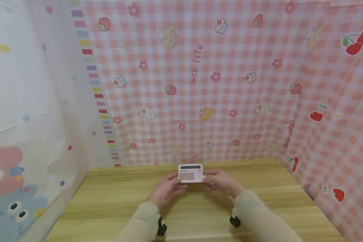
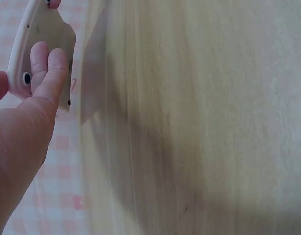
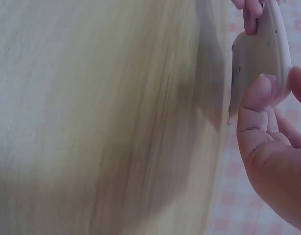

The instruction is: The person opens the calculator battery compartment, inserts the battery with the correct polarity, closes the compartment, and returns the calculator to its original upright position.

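Observation:
A pale pink calculator (image 1: 191, 173) is held up above the far part of the wooden table, its keys and dark display facing the head camera. My left hand (image 1: 168, 188) grips its left side, thumb at the front edge and fingers underneath. On the opposite side my right hand (image 1: 220, 182) holds it the same way. In the left wrist view, two fingers (image 2: 48, 73) press against the calculator's underside (image 2: 35, 36). From the right wrist, a curled finger (image 3: 258, 95) supports the back, with the thumb at the rim. A shadow falls on the tabletop beneath.
The wooden table (image 1: 115, 198) ends at a pink checked cloth (image 1: 187, 107) hanging behind it. More cloth hangs at the right (image 1: 329, 134), and a white printed sheet (image 1: 27, 117) at the left. Small black devices (image 1: 161, 227) sit at both wrists.

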